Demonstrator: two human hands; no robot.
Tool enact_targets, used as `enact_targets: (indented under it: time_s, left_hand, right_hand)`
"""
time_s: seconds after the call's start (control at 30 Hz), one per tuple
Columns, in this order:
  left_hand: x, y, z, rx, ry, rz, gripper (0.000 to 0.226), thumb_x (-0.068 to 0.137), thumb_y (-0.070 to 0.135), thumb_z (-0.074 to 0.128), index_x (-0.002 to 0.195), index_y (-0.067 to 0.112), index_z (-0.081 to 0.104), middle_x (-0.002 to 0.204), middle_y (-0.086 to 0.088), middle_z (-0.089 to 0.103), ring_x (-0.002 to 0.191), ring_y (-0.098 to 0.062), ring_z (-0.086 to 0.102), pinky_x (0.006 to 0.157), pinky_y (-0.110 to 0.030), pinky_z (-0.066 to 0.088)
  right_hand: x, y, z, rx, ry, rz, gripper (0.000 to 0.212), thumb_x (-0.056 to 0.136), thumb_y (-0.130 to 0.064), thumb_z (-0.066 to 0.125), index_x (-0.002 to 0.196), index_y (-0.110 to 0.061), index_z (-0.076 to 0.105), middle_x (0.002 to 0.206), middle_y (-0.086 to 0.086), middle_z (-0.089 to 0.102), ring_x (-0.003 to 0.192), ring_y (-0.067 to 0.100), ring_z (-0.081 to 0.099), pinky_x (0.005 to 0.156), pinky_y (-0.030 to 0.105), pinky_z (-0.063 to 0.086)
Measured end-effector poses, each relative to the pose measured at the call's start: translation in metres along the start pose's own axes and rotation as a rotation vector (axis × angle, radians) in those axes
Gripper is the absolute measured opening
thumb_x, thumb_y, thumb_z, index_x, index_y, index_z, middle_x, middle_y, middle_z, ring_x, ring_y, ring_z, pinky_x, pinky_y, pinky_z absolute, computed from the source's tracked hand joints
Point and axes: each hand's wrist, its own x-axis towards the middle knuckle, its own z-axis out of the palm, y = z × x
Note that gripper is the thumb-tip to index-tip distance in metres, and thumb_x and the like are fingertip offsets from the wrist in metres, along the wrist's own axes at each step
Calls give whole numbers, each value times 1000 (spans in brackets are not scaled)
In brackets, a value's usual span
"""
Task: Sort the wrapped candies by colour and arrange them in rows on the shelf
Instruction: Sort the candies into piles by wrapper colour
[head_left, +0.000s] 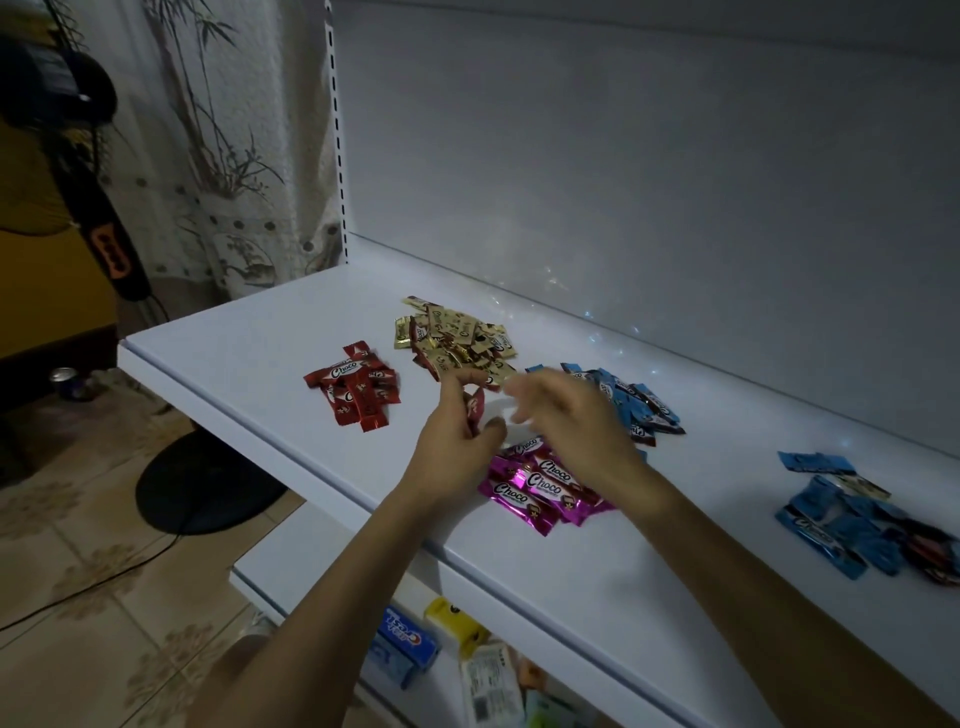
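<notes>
while the left hand (457, 431) pinches 1 red candy (475, 408) between thumb and curled fingers, the candy's long axis stands nearly upright, 1 end up toward the gold pile (457, 338), just above the shelf (249, 332). left of it lies the red pile (356, 387), its wrappers overlapping, most with long axes running from front left to back right. the gold pile sits behind, loose and pointing every way. near the front edge the magenta pile (540, 486) lies with its long axes side by side, slanting from back left to front right. the right hand (566, 421), blurred, hovers over it with fingers loosely spread and nothing seen in them. behind that hand is a blue pile (634, 405), and well apart on the right a 2nd blue pile (841, 525), both jumbled.

the shelf is white and smooth, with a white back panel (623, 156). at left hangs a patterned curtain (234, 156); a fan's dark round base (208, 483) stands on the tiled floor (78, 571), with a can (67, 382) near it.

on the lower shelf (291, 561) lie a toothpaste box (408, 642) and other packets, too blurred to tell.
</notes>
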Motion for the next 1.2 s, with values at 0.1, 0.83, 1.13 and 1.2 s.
enact_targets:
  time_s: [0.1, 0.83, 1.13, 1.2]
  left_hand:
    - [0, 0, 1, 140, 0, 37, 50, 81, 23, 60, 125, 27, 34, 101, -5, 68, 87, -23, 70, 75, -53, 58]
    - [3, -1, -6, -68, 89, -30, 39, 106, 29, 20, 130, 20, 50, 100, -11, 66, 53, -4, 47, 50, -14, 38]
    - [3, 3, -16, -509, 155, -68, 54, 104, 35, 16, 122, 9, 58, 76, -6, 65, 49, -12, 43, 49, -21, 34]
    - [3, 4, -22, -677, 157, -101, 57, 103, 40, 15, 121, 9, 59, 76, -9, 66, 49, -14, 45, 46, -22, 34]
  right_hand:
    - [-6, -6, 17, -118, -89, -39, 39, 77, -60, 62, 103, -31, 64, 95, -16, 65, 87, -2, 60, 76, 21, 51]
    - [-38, 26, -26, -310, -202, 290, 39, 94, -37, 54, 66, -10, 52, 60, 3, 50, 52, 11, 45, 55, 24, 35]
    - [-40, 18, -11, -389, 161, 123, 35, 92, -44, 54, 65, -22, 50, 54, -5, 51, 53, 8, 49, 52, 26, 38]
    - [-37, 7, -5, -319, 162, 51, 27, 91, -43, 56, 75, -22, 55, 58, -6, 54, 56, 6, 53, 55, 27, 43]
